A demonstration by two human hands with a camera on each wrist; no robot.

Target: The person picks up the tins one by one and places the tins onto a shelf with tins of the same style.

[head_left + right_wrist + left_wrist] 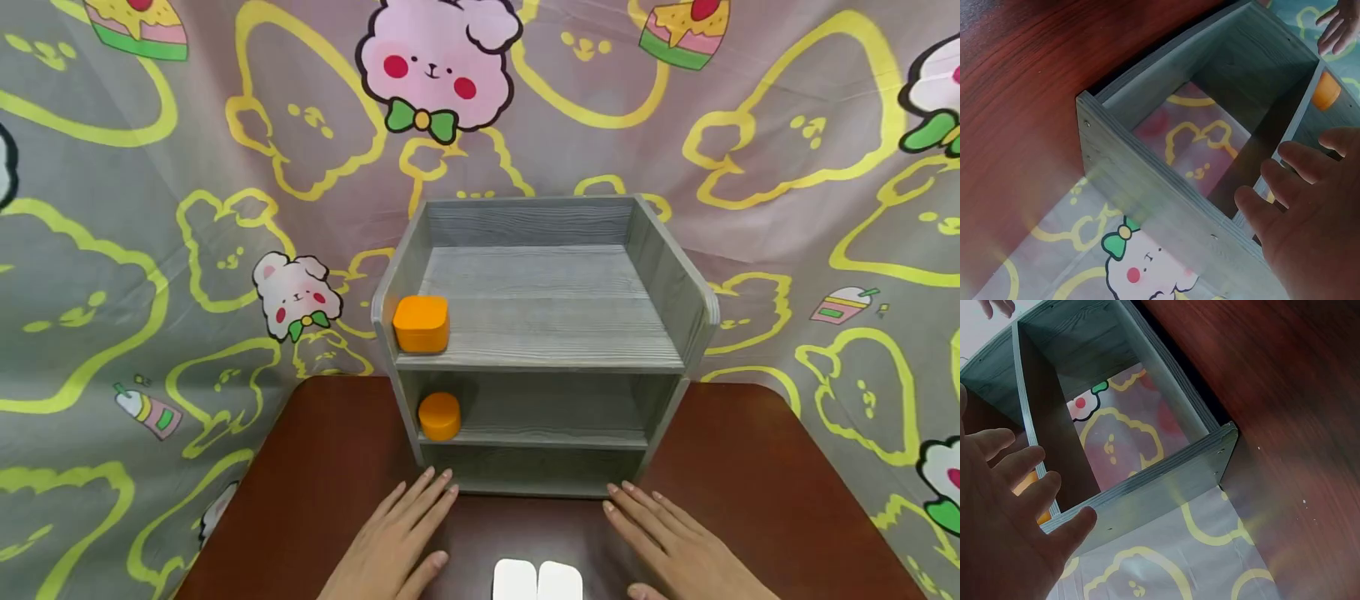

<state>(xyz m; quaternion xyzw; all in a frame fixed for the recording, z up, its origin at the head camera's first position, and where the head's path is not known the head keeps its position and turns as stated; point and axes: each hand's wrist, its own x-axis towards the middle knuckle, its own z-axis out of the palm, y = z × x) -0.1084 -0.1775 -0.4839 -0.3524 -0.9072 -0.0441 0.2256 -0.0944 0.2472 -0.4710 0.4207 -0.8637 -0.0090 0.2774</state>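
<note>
A grey wooden shelf [547, 329] stands on the table, centred in the head view. My left hand [393, 542] lies palm down before its left front corner, fingers straight and holding nothing. Mirroring it, my right hand [678, 542] is at the right front corner, fingers extended and slightly spread. A squarish orange block [422, 325] sits at the left end of the top shelf. Below it, a round orange piece [439, 416] stands at the left of the middle shelf. Between the hands are two white rounded pieces [515, 579], side by side, cut off by the frame's bottom edge.
The dark red-brown tabletop [315, 467] extends to both sides of the shelf. Behind and around it hangs a grey-pink cloth [577, 158] printed with yellow outlines and cartoon animals. The shelf's raised side panels [671, 283] flank its top level.
</note>
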